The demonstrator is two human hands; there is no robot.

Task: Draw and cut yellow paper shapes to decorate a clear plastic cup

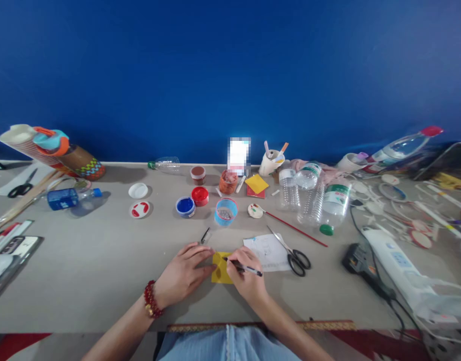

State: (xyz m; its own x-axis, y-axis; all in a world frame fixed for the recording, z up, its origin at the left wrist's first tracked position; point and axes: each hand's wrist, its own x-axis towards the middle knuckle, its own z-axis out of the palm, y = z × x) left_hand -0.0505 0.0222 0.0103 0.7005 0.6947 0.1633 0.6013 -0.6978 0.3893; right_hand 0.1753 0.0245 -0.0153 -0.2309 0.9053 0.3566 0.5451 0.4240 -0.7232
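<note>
A yellow square of paper lies on the table in front of me. My left hand rests flat with its fingers stretched out, the fingertips at the paper's left edge. In my right hand is a black pen, its tip pointing at the upper part of the yellow paper. Just right of this hand lies a white sheet with faint drawing, partly under open scissors with black handles. A pen cap is on the table above my left hand.
Farther back stand open blue paint, red paint and a cut blue-rimmed cup. A brush lies to their right, near plastic bottles. A glue gun and power strip are at right.
</note>
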